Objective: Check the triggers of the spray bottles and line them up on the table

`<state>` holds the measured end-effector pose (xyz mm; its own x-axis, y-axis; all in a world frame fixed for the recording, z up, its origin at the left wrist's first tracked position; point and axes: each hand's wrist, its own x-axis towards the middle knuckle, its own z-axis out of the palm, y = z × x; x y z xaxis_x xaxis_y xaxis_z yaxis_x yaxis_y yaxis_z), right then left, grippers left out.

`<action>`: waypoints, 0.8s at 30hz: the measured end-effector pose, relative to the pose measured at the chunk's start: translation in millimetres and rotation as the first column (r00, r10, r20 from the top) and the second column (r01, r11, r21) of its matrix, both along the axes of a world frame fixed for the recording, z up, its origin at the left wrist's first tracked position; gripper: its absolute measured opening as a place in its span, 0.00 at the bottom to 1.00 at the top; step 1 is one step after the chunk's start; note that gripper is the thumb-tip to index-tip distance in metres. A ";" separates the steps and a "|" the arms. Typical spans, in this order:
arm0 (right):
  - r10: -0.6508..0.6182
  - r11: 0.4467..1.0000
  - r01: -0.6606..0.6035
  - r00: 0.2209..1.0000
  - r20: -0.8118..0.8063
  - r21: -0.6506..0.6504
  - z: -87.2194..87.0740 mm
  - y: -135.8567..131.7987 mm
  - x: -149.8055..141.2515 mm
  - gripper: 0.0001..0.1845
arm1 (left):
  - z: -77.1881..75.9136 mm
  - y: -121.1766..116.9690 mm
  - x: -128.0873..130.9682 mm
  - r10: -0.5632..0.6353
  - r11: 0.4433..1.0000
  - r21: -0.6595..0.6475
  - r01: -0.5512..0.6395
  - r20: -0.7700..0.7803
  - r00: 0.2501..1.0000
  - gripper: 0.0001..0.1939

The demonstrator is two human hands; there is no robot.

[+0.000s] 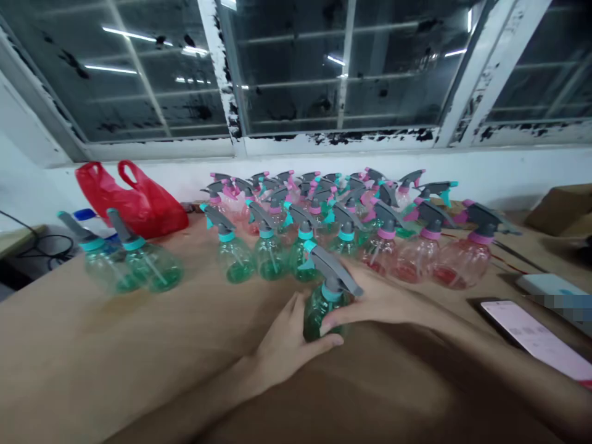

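Observation:
A green spray bottle (315, 311) with a grey trigger head and a teal collar stands upright between my two hands near the middle of the table. My left hand (287, 345) wraps its lower left side, thumb across the front. My right hand (365, 302) grips it from the right, with the thumb on the front of the bottle; its other fingers are hidden behind. Just beyond stands a row of similar spray bottles, green ones (237, 259) on the left and pink ones (460, 262) on the right. Two more green spray bottles (157, 265) stand at the left.
Further spray bottles crowd toward the wall behind the front row. A red plastic bag (152, 206) sits at the back left. At the right lie a lit phone (531, 336), a white box-like item (550, 285) and a cardboard box (562, 209). Windows line the wall.

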<state>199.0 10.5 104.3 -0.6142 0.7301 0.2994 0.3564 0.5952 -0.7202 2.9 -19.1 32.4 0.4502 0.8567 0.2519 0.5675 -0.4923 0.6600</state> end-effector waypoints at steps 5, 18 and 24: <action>-0.093 0.994 0.078 0.970 -0.224 -0.077 -11.1 1.2 2.1 0.27 | -6.4 6.1 22.9 -0.038 0.999 0.008 0.038 0.005 0.999 0.38; -0.148 0.989 0.137 0.934 -0.326 -0.055 -20.1 6.7 0.8 0.13 | -12.9 21.9 24.9 -0.137 0.991 -0.013 0.137 0.000 0.991 0.47; -0.182 0.981 0.151 0.937 -0.299 -0.123 -18.8 4.5 2.0 0.13 | -22.0 26.0 10.2 -0.141 0.985 0.067 0.159 -0.214 0.966 0.55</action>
<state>200.9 15.1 85.5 -0.3706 0.8486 0.3776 0.1961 0.4689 -0.8612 13.1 6.9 10.4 0.6221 0.7552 0.2066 0.6031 -0.6305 0.4885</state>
